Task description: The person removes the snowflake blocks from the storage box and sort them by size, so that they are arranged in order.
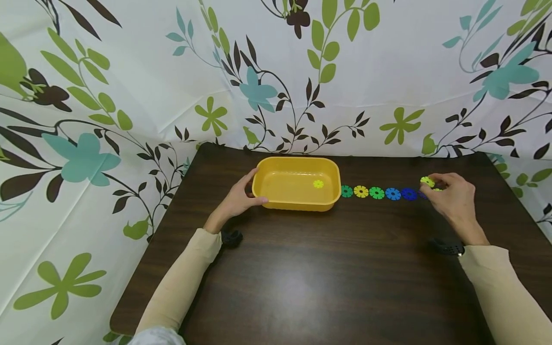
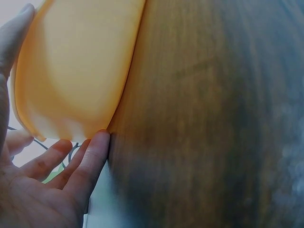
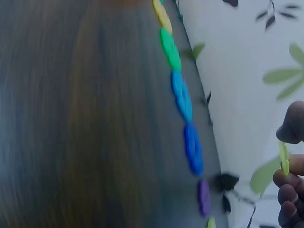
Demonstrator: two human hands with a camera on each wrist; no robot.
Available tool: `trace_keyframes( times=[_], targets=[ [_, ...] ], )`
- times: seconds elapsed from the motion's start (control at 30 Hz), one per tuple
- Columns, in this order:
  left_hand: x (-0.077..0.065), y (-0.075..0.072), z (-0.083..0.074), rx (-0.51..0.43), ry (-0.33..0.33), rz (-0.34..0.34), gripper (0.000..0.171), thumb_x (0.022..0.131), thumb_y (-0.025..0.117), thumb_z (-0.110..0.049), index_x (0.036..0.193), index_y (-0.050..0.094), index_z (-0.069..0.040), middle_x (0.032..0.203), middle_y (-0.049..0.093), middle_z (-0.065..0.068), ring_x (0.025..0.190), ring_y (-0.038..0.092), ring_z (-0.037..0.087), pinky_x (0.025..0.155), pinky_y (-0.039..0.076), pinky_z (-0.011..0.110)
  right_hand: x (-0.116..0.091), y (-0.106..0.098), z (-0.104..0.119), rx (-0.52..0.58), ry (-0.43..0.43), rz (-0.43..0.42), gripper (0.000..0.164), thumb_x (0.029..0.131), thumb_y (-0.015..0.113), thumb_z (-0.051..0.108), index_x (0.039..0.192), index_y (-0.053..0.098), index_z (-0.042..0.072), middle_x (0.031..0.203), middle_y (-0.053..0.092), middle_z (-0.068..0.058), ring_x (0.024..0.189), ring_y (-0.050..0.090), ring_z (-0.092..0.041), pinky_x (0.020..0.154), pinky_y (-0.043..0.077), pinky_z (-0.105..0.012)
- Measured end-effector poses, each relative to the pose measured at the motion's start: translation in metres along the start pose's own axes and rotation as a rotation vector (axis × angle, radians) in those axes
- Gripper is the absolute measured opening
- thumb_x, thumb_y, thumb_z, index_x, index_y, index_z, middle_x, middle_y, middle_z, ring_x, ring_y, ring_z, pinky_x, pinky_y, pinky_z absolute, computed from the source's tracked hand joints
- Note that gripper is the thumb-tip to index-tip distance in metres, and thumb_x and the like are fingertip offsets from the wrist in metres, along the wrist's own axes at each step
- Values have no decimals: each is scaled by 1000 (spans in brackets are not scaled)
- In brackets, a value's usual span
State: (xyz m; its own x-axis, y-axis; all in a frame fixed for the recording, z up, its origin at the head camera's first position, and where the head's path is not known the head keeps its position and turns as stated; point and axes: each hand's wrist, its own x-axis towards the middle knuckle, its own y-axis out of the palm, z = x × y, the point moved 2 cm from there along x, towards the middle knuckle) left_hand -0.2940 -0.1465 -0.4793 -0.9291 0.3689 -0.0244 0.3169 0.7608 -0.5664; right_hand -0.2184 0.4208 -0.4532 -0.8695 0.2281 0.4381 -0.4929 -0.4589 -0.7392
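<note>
My left hand grips the left end of a yellow plastic tub, with the thumb at the near side and fingers round the far side. One yellow-green flower-shaped disc lies inside. Between thumb and fingertips, my right hand pinches another yellow-green notched disc, raised above the table. Beneath it runs a row of such discs from the tub's right side: teal-green, yellow, green, light blue, dark blue, purple and yellow-green. My right hand partly hides the row's end.
All of this stands on a dark wood-grain table. Behind its far edge hangs a white curtain printed with leaves and flowers, which also spreads along the left side. Each wrist wears a black strap.
</note>
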Motion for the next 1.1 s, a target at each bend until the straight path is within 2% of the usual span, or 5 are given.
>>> trace_keyframes(
  times=[0.27,0.43,0.57,0.8,1.1],
  targets=[
    [0,0,1,0,-4,3,108,91,90,-39,175,25,-28,172,39,14,140,51,35,115,58,53,2,-12,-37,-70,63,47,40,98,72,13,124,70,-18,122,66,-40,105,64,-53,76,33,-24],
    [0,0,1,6,-6,1,107,91,90,-37,175,24,-28,174,37,14,141,50,36,116,57,54,5,-14,-60,-113,89,119,43,101,66,14,126,65,-22,123,62,-44,110,59,-57,86,46,-53],
    [0,-1,1,12,6,-1,108,91,90,-38,175,24,-27,174,37,14,140,51,35,114,58,52,8,-16,-73,-138,69,169,44,101,64,12,125,64,-25,119,64,-48,108,60,-59,97,41,-72],
    [0,-1,2,17,15,0,109,91,90,-40,176,23,-27,174,38,14,139,52,34,115,58,51,9,-15,-84,-168,34,232,40,102,65,9,124,65,-24,112,67,-47,97,63,-58,88,46,-71],
    [1,0,2,2,12,4,108,91,91,-37,176,23,-26,171,40,15,137,52,34,115,58,52,11,-17,-92,-168,94,322,41,107,62,13,129,62,-22,131,56,-50,125,51,-66,106,39,-79]
  ],
)
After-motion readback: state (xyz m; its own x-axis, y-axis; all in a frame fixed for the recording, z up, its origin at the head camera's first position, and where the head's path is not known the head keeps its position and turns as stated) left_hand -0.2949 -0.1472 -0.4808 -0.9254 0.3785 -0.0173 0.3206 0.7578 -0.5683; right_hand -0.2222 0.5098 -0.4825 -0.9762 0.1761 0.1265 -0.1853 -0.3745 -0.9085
